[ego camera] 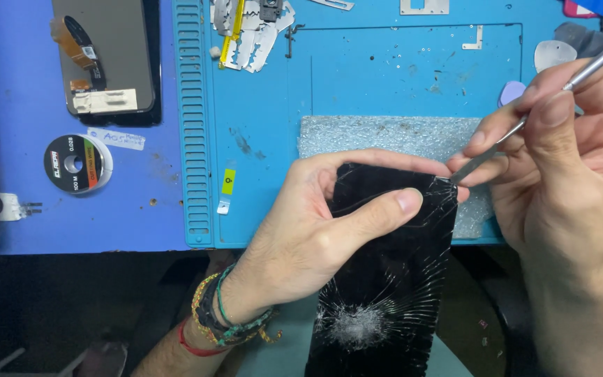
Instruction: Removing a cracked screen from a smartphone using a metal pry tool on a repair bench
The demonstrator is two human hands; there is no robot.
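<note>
Two hands busy: my left hand [315, 223] grips the black cracked-glass phone [385, 279] steady so my right hand [560, 153], pinching a thin metal pry tool [525, 122], works its top corner

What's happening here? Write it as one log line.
left hand: grips cracked black phone | right hand: holds thin metal tool, tip at phone's top corner | under: blue mat

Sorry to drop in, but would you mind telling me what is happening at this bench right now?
A person is working on a black phone with badly cracked glass. The left hand grips its upper end, thumb across the face. The right hand holds a thin metal tool with its tip at the phone's top right corner. The phone's upper end lies over a blue mat, where a separate screen panel and a wire spool lie to the left.
</note>
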